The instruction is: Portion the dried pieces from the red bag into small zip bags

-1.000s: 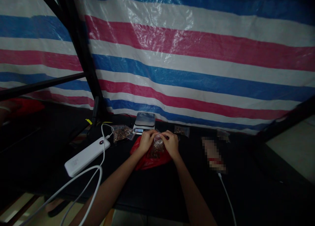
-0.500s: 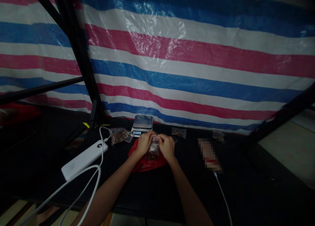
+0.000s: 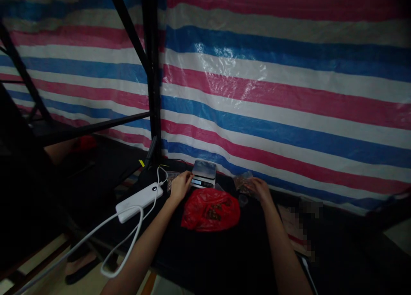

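Note:
My left hand (image 3: pixel 180 186) is at the left edge of a small digital scale (image 3: pixel 204 170), its fingers stretched toward the scale with nothing seen in them. Partly behind this hand lies a clear plastic bag (image 3: pixel 171 178) of brown bits. To the right, my right hand (image 3: pixel 260 189) has its fingers closed on the edge of another clear plastic bag (image 3: pixel 242 183) with brown contents, by the striped sheet. Between my forearms an opened red plastic bag (image 3: pixel 208 211) lies spread, with brown small pieces (image 3: pixel 215 210) in it. A small round clear item (image 3: pixel 243 200) sits beside it.
A white power bank (image 3: pixel 138 201) with a looping white cable (image 3: pixel 139 235) lies at the left. Right of my right forearm is a blurred-out flat object (image 3: pixel 295 230) with a cable. A striped plastic sheet (image 3: pixel 272 111) and black metal frame (image 3: pixel 154 72) stand behind.
My hands, earlier together on a clear bag over the red bag, are now apart: the left at the scale, the right at a bag on the right. The view has turned left.

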A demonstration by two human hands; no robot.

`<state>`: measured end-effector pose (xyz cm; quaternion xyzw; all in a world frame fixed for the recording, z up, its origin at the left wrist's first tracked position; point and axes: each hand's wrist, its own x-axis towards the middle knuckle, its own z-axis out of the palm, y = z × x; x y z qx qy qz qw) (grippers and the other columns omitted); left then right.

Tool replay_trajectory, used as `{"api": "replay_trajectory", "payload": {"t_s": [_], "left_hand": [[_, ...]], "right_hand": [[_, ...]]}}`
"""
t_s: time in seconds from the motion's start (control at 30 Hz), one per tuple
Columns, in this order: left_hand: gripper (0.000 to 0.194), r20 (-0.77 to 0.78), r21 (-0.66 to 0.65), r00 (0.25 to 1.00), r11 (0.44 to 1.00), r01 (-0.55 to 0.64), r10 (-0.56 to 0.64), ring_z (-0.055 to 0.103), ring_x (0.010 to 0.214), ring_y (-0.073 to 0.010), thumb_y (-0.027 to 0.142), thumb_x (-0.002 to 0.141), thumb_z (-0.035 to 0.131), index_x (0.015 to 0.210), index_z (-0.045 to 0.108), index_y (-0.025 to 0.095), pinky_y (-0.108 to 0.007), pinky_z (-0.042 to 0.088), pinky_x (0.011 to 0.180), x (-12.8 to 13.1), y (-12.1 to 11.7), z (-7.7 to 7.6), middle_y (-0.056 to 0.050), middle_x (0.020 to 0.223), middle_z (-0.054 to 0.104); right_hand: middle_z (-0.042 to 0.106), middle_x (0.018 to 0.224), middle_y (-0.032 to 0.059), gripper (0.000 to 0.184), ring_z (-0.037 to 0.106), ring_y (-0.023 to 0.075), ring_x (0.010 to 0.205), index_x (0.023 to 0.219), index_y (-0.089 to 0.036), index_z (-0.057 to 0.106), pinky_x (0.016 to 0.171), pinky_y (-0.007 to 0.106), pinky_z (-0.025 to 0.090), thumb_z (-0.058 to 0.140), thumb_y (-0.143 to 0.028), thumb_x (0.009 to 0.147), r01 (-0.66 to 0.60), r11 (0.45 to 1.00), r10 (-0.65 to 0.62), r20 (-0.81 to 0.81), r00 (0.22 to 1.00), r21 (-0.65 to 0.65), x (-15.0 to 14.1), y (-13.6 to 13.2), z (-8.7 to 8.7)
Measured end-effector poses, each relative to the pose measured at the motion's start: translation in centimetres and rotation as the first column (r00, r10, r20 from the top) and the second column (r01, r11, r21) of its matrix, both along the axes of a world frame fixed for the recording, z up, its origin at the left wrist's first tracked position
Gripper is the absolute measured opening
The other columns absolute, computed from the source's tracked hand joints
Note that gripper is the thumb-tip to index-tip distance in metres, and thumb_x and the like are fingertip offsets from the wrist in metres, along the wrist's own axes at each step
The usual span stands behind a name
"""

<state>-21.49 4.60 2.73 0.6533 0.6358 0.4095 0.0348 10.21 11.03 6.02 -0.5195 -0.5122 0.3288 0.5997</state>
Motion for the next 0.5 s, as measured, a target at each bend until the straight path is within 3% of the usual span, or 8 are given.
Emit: {"api": "replay_trajectory", "payload": {"t_s": [0.13,0.27,0.37,0.5], "left_hand": [[0.020,-0.263,-0.043,0.965,0.999,0.014,-0.025,0.051,0.092,-0.0205,0.036,0.081,0.050,0.087,0.059,0.019,-0.028,0.039,0.075,-0.8,-0.7,-0.7,-0.006,0.090,0.060],[0.019,-0.401,-0.116,0.914,0.993,0.009,-0.055,0.048,0.095,-0.0231,0.030,0.079,0.052,0.091,0.058,0.018,-0.032,0.037,0.078,-0.5,-0.6,-1.5,-0.008,0.096,0.057],[0.018,-0.447,-0.119,0.892,0.993,0.019,-0.070,0.050,0.093,-0.0231,0.028,0.081,0.047,0.092,0.057,0.017,-0.033,0.037,0.077,-0.6,-0.4,-2.0,-0.009,0.095,0.058],[0.020,-0.478,-0.097,0.876,0.995,0.018,-0.063,0.054,0.088,-0.0232,0.025,0.083,0.041,0.087,0.058,0.016,-0.032,0.038,0.073,-0.9,-0.2,-2.4,-0.009,0.088,0.060]], "right_hand": [[0.059,0.045,0.0029,0.013,0.061,0.0221,0.046,0.050,-0.021,0.055,0.049,0.035,0.053,0.063,-0.025,0.058,0.036,0.992,-0.033,0.030,0.999,-0.120,1.6,0.0,-1.6],[0.063,0.055,0.0029,0.008,0.064,0.0218,0.057,0.058,-0.019,0.054,0.055,0.035,0.055,0.059,-0.025,0.062,0.074,0.981,-0.058,0.090,0.994,-0.179,1.1,0.0,-2.8],[0.064,0.060,0.0023,0.006,0.064,0.0193,0.057,0.067,-0.018,0.056,0.055,0.032,0.054,0.057,-0.023,0.065,0.116,0.971,-0.074,0.195,0.978,-0.211,0.7,-0.2,-2.9],[0.066,0.073,0.0022,0.018,0.063,0.0167,0.060,0.084,-0.019,0.058,0.060,0.030,0.051,0.056,-0.025,0.068,0.212,0.955,-0.118,0.392,0.912,-0.206,1.8,-1.5,-1.8]]}}
